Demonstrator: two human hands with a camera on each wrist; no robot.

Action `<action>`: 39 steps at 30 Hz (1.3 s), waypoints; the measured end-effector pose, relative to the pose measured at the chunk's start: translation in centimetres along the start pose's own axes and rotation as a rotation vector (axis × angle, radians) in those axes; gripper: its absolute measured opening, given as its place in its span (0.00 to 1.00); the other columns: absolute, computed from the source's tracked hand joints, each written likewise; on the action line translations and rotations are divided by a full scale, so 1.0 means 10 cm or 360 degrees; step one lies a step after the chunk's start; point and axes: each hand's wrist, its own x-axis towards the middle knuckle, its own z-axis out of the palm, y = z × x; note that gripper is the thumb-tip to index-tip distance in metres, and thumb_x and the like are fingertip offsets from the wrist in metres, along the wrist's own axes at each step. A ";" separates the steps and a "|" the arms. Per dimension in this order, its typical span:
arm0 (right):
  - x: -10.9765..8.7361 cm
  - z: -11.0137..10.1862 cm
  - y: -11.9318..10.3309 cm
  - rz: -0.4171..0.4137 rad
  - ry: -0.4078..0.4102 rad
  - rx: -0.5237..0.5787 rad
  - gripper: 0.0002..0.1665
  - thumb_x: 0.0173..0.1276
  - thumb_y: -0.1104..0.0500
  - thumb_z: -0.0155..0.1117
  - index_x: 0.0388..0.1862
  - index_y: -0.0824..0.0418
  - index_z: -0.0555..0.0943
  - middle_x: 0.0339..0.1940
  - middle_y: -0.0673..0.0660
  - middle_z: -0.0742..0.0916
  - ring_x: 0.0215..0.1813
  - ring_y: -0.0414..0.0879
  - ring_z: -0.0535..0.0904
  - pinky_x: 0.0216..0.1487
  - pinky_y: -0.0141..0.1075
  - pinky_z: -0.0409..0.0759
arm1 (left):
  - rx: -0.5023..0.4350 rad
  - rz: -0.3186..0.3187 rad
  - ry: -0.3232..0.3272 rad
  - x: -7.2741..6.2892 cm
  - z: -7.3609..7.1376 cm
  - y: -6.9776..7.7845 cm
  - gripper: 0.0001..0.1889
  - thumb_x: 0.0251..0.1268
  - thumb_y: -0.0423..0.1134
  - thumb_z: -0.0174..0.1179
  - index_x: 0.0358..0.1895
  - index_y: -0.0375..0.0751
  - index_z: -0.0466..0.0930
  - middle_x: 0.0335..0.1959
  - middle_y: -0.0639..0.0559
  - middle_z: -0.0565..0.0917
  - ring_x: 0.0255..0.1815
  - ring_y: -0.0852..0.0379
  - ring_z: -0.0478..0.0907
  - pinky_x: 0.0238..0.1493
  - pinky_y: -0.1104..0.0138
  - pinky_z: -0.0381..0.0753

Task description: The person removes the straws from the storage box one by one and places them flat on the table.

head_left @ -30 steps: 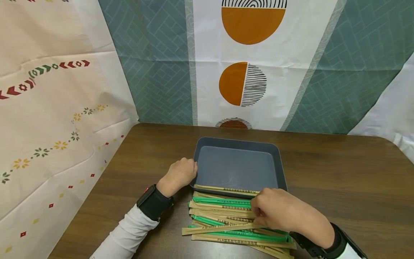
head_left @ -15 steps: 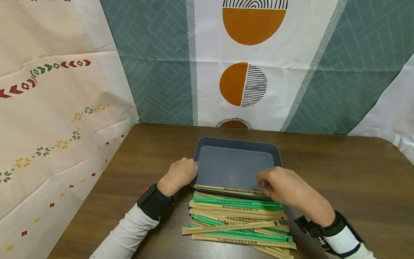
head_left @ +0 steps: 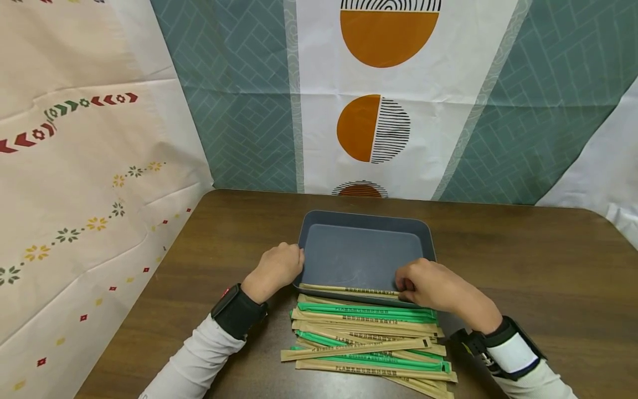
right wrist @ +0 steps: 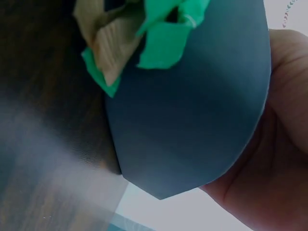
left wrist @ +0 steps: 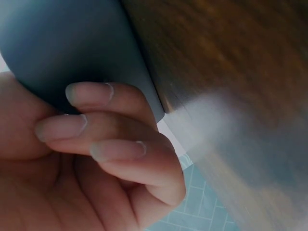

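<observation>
A dark grey rectangular tray [head_left: 364, 249] lies on the table, with paper-wrapped straws [head_left: 344, 290] along its near inner side. My left hand [head_left: 276, 267] grips the tray's left wall; in the left wrist view its fingers [left wrist: 120, 156] curl against the outside. At the front right corner, my right hand [head_left: 436, 285] reaches over the rim and pinches the right end of a straw. Its fingertips are partly hidden, and the tray wall [right wrist: 192, 110] blocks them in the right wrist view. More straws in brown and green wrappers [head_left: 369, 363] lie in a loose pile before the tray.
The brown wooden table [head_left: 523, 266] extends on both sides of the tray. A patterned cloth [head_left: 379, 111] hangs behind its far edge, and a cream printed cloth [head_left: 99, 183] hangs at the left.
My right hand has risen from the straw pile to the tray's front right corner, and its fingers have lowered onto the straw's end. The left hand and tray stay put.
</observation>
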 end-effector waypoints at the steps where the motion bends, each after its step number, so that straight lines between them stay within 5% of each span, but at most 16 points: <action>1: 0.00 0.00 0.00 -0.0003 -0.0003 0.0006 0.11 0.61 0.66 0.69 0.26 0.53 0.78 0.20 0.42 0.73 0.22 0.32 0.65 0.24 0.29 0.64 | -0.0002 -0.0001 -0.0005 0.00 0.00 0.00 0.21 0.76 0.37 0.47 0.18 0.42 0.71 0.13 0.49 0.64 0.13 0.54 0.67 0.15 0.67 0.61; 10: -0.02 -0.06 -0.05 0.0014 -0.0031 -0.0037 0.10 0.61 0.67 0.68 0.26 0.53 0.79 0.23 0.43 0.77 0.22 0.32 0.67 0.23 0.29 0.66 | -0.0021 -0.0007 -0.0021 -0.01 -0.01 0.00 0.22 0.76 0.37 0.46 0.18 0.43 0.71 0.13 0.49 0.65 0.13 0.55 0.68 0.16 0.67 0.64; 26: -0.22 -0.30 -0.38 -0.0063 0.0212 -0.0316 0.10 0.56 0.63 0.74 0.28 0.51 0.80 0.26 0.43 0.80 0.24 0.32 0.73 0.25 0.28 0.72 | -0.0055 0.0011 -0.0021 -0.03 -0.03 0.02 0.23 0.76 0.37 0.46 0.16 0.42 0.71 0.11 0.51 0.63 0.12 0.56 0.66 0.14 0.68 0.61; 39: -0.39 -0.12 -0.56 -0.0131 0.0065 -0.0197 0.14 0.57 0.64 0.73 0.26 0.49 0.77 0.25 0.40 0.76 0.23 0.29 0.65 0.23 0.27 0.66 | 0.0019 -0.0029 -0.0042 -0.02 -0.03 0.01 0.19 0.76 0.38 0.46 0.23 0.38 0.77 0.15 0.47 0.70 0.16 0.53 0.73 0.19 0.63 0.73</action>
